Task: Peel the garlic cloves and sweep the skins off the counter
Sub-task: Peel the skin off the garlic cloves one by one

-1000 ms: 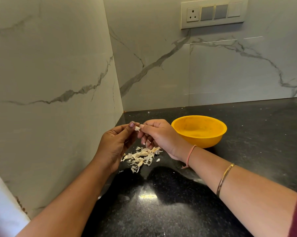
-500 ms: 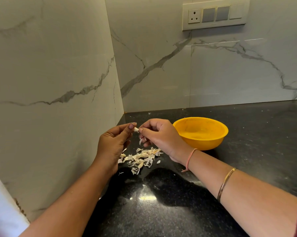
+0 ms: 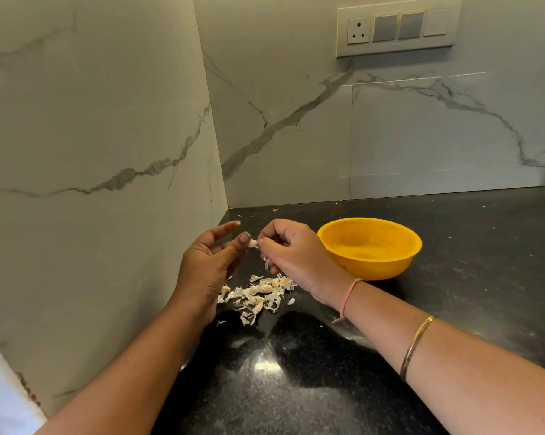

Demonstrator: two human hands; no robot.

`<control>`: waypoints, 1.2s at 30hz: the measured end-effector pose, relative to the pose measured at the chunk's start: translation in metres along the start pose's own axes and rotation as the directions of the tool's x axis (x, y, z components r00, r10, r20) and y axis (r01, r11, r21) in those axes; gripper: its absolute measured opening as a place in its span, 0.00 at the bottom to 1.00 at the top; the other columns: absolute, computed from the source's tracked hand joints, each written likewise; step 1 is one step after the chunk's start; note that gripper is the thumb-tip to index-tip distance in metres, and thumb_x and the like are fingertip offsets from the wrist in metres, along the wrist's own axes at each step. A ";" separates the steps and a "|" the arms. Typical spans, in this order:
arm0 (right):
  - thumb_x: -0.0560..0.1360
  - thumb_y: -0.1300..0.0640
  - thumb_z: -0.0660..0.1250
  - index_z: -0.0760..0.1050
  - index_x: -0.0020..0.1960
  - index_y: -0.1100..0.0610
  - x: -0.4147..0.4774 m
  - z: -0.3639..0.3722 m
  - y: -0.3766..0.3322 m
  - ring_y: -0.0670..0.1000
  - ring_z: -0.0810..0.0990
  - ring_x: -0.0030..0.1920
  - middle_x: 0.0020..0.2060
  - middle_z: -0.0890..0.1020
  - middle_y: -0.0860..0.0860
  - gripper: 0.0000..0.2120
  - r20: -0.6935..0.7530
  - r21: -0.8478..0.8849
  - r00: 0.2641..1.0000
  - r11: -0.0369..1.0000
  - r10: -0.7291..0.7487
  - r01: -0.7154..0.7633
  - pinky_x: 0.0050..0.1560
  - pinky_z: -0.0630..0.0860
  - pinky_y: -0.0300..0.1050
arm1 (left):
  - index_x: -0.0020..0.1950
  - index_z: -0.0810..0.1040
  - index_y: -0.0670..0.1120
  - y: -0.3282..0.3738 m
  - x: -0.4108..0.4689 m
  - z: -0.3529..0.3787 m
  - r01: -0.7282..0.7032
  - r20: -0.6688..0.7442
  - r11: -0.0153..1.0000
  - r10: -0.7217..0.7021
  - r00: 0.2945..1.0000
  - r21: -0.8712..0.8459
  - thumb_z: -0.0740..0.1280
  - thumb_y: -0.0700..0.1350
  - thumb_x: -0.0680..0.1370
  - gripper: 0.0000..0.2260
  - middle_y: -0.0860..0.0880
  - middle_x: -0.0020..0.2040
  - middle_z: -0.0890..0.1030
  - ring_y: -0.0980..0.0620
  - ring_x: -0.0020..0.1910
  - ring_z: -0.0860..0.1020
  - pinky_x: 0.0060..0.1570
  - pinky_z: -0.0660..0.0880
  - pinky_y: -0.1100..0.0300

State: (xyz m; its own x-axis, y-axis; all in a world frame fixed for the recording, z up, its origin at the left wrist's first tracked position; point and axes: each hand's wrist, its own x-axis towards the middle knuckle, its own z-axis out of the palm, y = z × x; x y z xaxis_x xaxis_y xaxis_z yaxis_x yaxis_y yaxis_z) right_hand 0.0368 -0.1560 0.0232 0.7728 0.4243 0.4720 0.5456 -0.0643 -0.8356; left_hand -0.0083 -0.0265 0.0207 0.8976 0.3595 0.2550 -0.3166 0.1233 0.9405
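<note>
Clove (image 3: 253,243) held above the counter (image 3: 327,387) between both hands, one end pinched by the left hand (image 3: 208,271), its index finger lifted clear, other end pinched by the curled right hand (image 3: 296,255), skins (image 3: 258,295) heaped on the counter below, bowl (image 3: 370,246) just beside the right hand

Soft dimmish light; glare spot on counter (image 3: 266,366) w/ dark shadows around; wide-angle bend at edges.
</note>
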 end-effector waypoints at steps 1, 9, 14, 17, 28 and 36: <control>0.76 0.64 0.62 0.74 0.40 0.57 0.000 0.000 0.000 0.43 0.75 0.28 0.31 0.76 0.52 0.07 -0.002 -0.006 1.000 1.000 -0.005 0.005 0.30 0.73 0.35 | 0.52 0.78 0.49 0.001 0.000 0.000 0.011 0.004 1.000 -0.011 1.000 -0.024 0.70 0.43 0.64 0.17 0.53 0.33 0.83 0.61 0.32 0.79 0.34 0.75 0.70; 0.75 0.63 0.62 0.75 0.41 0.59 0.001 -0.001 0.003 0.42 0.75 0.28 0.31 0.77 0.52 0.06 -0.051 -0.058 0.998 0.998 0.023 -0.026 0.30 0.73 0.34 | 0.52 0.78 0.47 0.003 0.000 0.002 0.057 0.040 0.989 -0.052 0.998 -0.133 0.70 0.39 0.66 0.15 0.52 0.33 0.83 0.60 0.33 0.80 0.34 0.76 0.69; 0.77 0.62 0.58 0.77 0.40 0.62 0.001 0.001 0.004 0.49 0.76 0.29 0.30 0.77 0.53 0.11 -0.094 -0.025 0.991 0.995 0.098 -0.101 0.30 0.75 0.40 | 0.46 0.80 0.49 0.000 0.001 -0.001 0.029 -0.018 0.998 -0.030 0.999 -0.056 0.71 0.41 0.68 0.09 0.54 0.35 0.84 0.59 0.36 0.79 0.36 0.73 0.67; 0.78 0.58 0.62 0.76 0.39 0.62 0.002 -0.001 0.003 0.48 0.76 0.27 0.28 0.78 0.52 0.12 -0.102 -0.004 0.990 0.995 0.096 -0.097 0.30 0.77 0.42 | 0.45 0.80 0.49 -0.002 0.003 -0.003 0.006 -0.082 0.999 -0.009 0.997 -0.038 0.71 0.41 0.70 0.06 0.54 0.35 0.84 0.57 0.39 0.79 0.39 0.72 0.63; 0.73 0.61 0.70 0.76 0.46 0.59 0.000 0.006 0.007 0.50 0.82 0.36 0.38 0.82 0.55 0.04 -0.080 0.001 0.996 1.000 -0.026 0.027 0.41 0.82 0.49 | 0.46 0.80 0.45 -0.003 0.000 -0.001 -0.018 -0.005 0.999 0.018 1.000 -0.032 0.68 0.36 0.72 0.06 0.51 0.39 0.84 0.57 0.40 0.82 0.39 0.78 0.68; 0.73 0.63 0.68 0.77 0.46 0.58 0.001 0.004 0.005 0.47 0.81 0.38 0.36 0.81 0.50 0.02 -0.126 -0.213 0.977 0.966 -0.175 0.145 0.39 0.79 0.37 | 0.47 0.81 0.46 -0.002 -0.003 0.002 -0.038 0.052 0.994 0.033 0.998 0.106 0.69 0.40 0.73 0.05 0.46 0.44 0.84 0.52 0.44 0.82 0.49 0.79 0.61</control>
State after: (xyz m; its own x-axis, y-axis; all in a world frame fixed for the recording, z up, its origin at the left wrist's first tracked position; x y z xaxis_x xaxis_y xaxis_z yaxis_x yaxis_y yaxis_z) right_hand 0.0389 -0.1527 0.0179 0.7001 0.3120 0.6423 0.7087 -0.1932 -0.6786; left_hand -0.0096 -0.0301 0.0182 0.9015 0.3149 0.2970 -0.3161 0.0103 0.9487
